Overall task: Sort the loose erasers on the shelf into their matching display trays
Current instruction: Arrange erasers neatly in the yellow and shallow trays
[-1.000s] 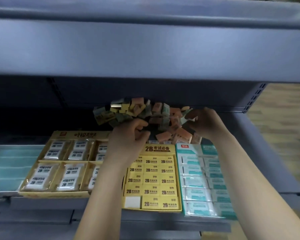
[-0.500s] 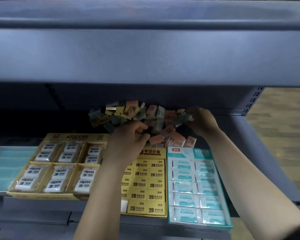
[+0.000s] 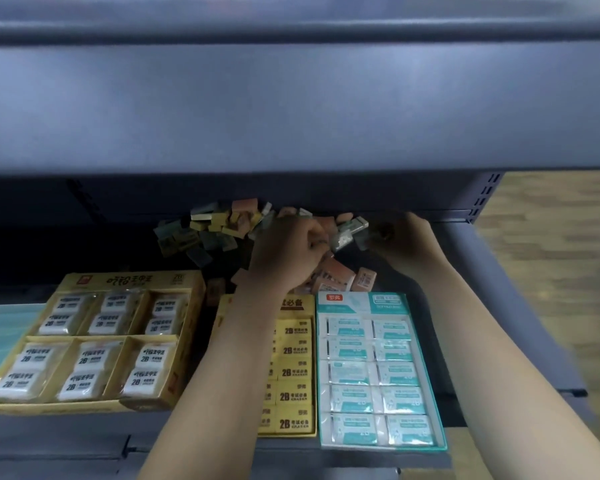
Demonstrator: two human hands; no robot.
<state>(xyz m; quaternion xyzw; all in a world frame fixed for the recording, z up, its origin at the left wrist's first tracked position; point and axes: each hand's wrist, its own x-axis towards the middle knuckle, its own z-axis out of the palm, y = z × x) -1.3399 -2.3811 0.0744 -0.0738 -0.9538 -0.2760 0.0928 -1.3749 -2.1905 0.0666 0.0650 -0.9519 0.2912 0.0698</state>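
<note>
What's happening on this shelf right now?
A person has both hands in the pile of loose erasers at the back of the shelf. The left hand and right hand flank a greenish eraser; blur hides whether either grips it. In front sit a wrapped-eraser tray, a yellow 2B tray and a teal tray.

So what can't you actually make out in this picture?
Head view:
Back of the eraser pile: cut off by the upper shelf.
Left side of the yellow tray: behind the left forearm.
What the left hand and right hand grip, if anything: blur and shadow.
Labels in that pile: too small, blurred.
</note>
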